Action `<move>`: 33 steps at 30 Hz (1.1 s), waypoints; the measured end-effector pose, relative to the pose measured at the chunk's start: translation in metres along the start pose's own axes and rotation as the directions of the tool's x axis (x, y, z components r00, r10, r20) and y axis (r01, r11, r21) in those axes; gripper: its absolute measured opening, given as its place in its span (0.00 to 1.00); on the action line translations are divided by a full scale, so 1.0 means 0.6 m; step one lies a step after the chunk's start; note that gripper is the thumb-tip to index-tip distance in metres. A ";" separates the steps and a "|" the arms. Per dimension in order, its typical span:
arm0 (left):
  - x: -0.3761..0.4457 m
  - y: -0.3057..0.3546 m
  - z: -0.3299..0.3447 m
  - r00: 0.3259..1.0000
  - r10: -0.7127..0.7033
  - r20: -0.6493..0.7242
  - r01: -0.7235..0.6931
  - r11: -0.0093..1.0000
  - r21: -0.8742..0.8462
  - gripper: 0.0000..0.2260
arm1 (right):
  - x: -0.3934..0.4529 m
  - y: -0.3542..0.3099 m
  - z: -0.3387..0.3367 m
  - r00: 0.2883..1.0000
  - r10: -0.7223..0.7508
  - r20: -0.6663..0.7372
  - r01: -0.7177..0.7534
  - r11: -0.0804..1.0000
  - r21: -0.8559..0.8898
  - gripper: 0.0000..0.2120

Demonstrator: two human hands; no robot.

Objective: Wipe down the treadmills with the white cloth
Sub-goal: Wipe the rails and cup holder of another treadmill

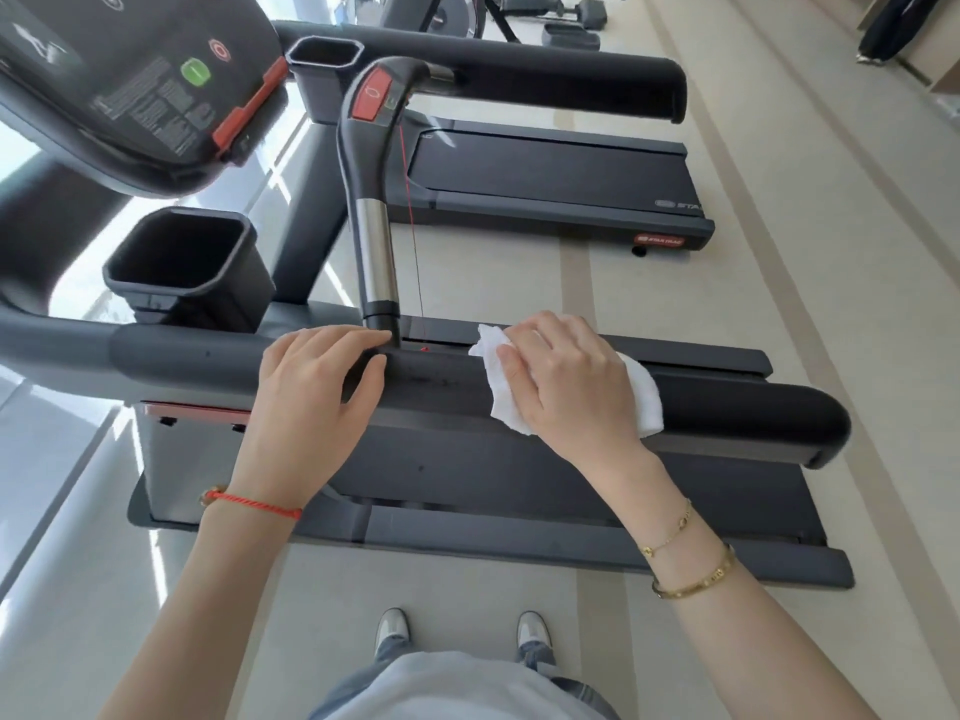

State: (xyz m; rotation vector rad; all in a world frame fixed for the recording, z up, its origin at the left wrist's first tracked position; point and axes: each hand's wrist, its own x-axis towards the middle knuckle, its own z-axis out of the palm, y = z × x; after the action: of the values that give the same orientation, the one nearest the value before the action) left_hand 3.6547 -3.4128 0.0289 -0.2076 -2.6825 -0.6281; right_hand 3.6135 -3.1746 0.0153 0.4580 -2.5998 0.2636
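I stand beside a dark grey treadmill whose padded side handrail runs left to right in front of me. My right hand presses a folded white cloth down on the top of that rail, near its right end. My left hand rests on the same rail further left, fingers curled over it next to the base of the chrome-and-black centre grip. A second treadmill stands parallel behind the first.
The console with green and red buttons hangs at the upper left, with a black cup holder below it. A thin red safety cord drops from the centre grip. Other gym equipment stands at the far top. Beige striped floor surrounds the machines.
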 end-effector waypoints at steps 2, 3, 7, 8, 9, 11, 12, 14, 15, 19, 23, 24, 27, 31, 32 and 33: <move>-0.003 -0.031 -0.015 1.000 0.009 -0.011 -0.009 1.000 -0.005 0.13 | 0.011 -0.043 0.013 1.000 -0.001 -0.025 0.001 1.000 0.008 0.16; -0.003 -0.045 -0.022 1.000 0.013 -0.020 -0.013 1.000 -0.007 0.13 | 0.017 -0.064 0.020 0.999 -0.004 -0.038 0.005 1.000 0.016 0.16; -0.006 -0.107 -0.047 1.000 0.000 -0.030 0.000 1.000 -0.003 0.13 | 0.045 -0.153 0.049 0.999 -0.010 -0.048 0.012 0.999 0.037 0.14; -0.006 -0.121 -0.053 1.000 -0.001 -0.025 0.002 1.000 0.005 0.13 | 0.050 -0.172 0.054 0.998 -0.010 -0.055 0.013 0.999 0.042 0.14; -0.006 -0.132 -0.057 1.000 0.003 -0.014 -0.003 1.000 0.011 0.13 | 0.053 -0.186 0.057 0.998 -0.017 -0.065 0.020 0.999 0.044 0.14; -0.004 -0.147 -0.062 1.000 0.025 0.011 -0.025 1.000 0.015 0.14 | 0.053 -0.192 0.059 0.994 -0.070 -0.087 0.075 0.996 0.048 0.14; -0.003 -0.151 -0.063 0.999 0.038 0.020 -0.038 0.999 0.014 0.14 | 0.050 -0.185 0.056 0.989 -0.118 -0.094 0.124 0.991 0.058 0.14; 0.000 -0.155 -0.063 0.998 0.064 0.026 -0.065 0.998 0.006 0.12 | 0.038 -0.168 0.049 0.974 -0.202 -0.100 0.210 0.975 0.077 0.13; 0.001 -0.157 -0.063 0.997 0.077 0.025 -0.077 0.997 -0.001 0.11 | 0.032 -0.161 0.046 0.974 -0.198 -0.110 0.207 0.975 0.077 0.13; 0.003 -0.163 -0.065 0.993 0.120 0.015 -0.120 0.993 -0.015 0.09 | 0.053 -0.192 0.050 0.985 0.131 -0.109 -0.130 0.991 0.010 0.12; 0.009 -0.169 -0.065 0.987 0.157 0.028 -0.157 0.988 -0.008 0.11 | 0.079 -0.254 0.072 0.994 0.084 -0.065 -0.083 0.996 0.012 0.13; 0.010 -0.171 -0.065 0.986 0.163 0.024 -0.162 0.987 -0.009 0.11 | 0.075 -0.259 0.073 0.996 0.037 -0.077 -0.035 0.999 0.026 0.13; 0.011 -0.173 -0.062 0.984 0.177 -0.002 -0.177 0.984 -0.015 0.10 | 0.050 -0.235 0.065 0.984 -0.086 -0.154 0.096 0.994 0.060 0.11; 0.013 -0.173 -0.061 0.984 0.178 -0.026 -0.179 0.984 -0.024 0.08 | 0.024 -0.181 0.045 0.979 0.070 -0.191 -0.074 0.997 -0.013 0.10; 0.013 -0.173 -0.061 0.983 0.179 -0.025 -0.180 0.983 -0.026 0.08 | 0.030 -0.179 0.044 0.974 0.137 -0.181 -0.144 0.989 -0.027 0.11; 0.013 -0.173 -0.061 0.983 0.181 -0.026 -0.182 0.983 -0.027 0.08 | 0.038 -0.184 0.046 0.970 0.176 -0.167 -0.184 0.982 -0.032 0.12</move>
State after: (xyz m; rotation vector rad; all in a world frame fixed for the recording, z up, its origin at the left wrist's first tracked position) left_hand 3.6362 -3.5214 0.0207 -0.4449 -2.5946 -0.6095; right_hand 3.6235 -3.2904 0.0141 0.1750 -2.4820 0.2870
